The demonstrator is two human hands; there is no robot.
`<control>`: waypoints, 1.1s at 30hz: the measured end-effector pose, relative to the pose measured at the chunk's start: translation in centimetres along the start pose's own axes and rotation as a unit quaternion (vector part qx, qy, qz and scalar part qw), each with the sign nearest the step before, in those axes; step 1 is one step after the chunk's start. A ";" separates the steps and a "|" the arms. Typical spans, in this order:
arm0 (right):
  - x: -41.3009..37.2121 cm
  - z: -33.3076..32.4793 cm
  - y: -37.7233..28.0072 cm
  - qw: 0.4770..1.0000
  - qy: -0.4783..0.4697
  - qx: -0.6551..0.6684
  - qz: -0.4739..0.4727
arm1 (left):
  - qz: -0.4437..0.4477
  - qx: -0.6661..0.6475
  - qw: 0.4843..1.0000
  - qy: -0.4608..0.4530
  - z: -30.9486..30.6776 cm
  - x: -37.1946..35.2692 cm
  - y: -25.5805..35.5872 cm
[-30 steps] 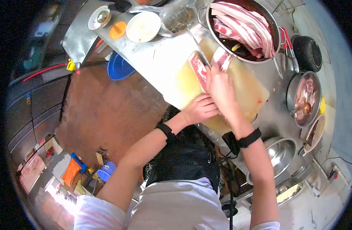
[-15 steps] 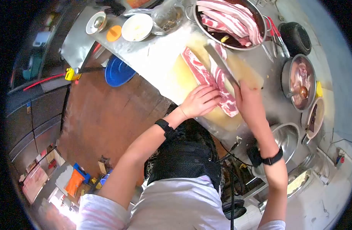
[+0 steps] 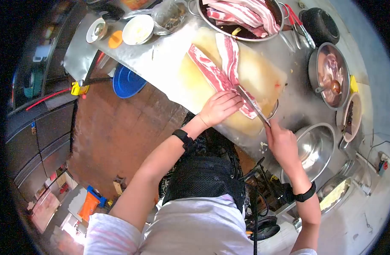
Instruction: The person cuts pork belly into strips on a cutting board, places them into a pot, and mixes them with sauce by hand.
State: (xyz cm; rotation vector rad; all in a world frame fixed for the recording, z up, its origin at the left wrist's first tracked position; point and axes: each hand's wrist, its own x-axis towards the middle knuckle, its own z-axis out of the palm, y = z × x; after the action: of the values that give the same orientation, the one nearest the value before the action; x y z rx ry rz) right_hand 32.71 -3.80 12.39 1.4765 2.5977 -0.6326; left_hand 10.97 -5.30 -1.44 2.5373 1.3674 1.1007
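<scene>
Two strips of pork belly lie on a yellowed cutting board (image 3: 256, 70). The left strip (image 3: 205, 63) slants down under my left hand (image 3: 222, 108), whose fingers are bent and pressed on the meat. Its lower end shows beyond my fingertips. A second strip (image 3: 228, 55) meets it near the middle of the board. My right hand (image 3: 283, 142) is closed round the handle of a knife (image 3: 252, 104). The blade lies across the lower part of the meat, close beside my left fingertips, and covers some of it.
A large pan (image 3: 237, 37) at the back holds more pork belly. Red-handled tongs (image 3: 303, 32) lie beside it. On the right stand a metal bowl of meat (image 3: 312, 93) and a steel basin (image 3: 331, 148). A white bowl (image 3: 137, 29) sits at the back left.
My right hand has moved down and toward me, bringing the knife from above the board onto the meat's lower part. My left hand stays on the pork. The whole view has shifted slightly.
</scene>
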 end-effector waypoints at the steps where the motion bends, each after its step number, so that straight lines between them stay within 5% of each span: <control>1: 0.1 0.2 -0.2 1.000 -0.002 -0.007 0.010 | 0.001 0.002 1.000 -0.003 -0.1 0.0 0.0; 11: 3.1 0.8 -2.1 0.990 -0.116 -0.066 0.044 | -0.013 0.003 1.000 -0.025 0.3 -0.2 -0.1; 21: 10.4 2.6 -4.3 0.994 -0.106 0.007 0.033 | -0.020 -0.016 0.999 -0.030 0.2 -0.5 -0.2; 33: 17.2 5.7 -5.2 0.992 0.088 0.090 -0.032 | -0.043 -0.026 0.999 -0.020 0.2 0.1 1.2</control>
State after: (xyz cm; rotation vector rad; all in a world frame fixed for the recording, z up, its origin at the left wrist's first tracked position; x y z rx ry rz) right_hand 18.52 5.43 4.10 1.5712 2.7969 -0.7961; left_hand 11.95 -5.91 -1.15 2.4266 1.4031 1.0508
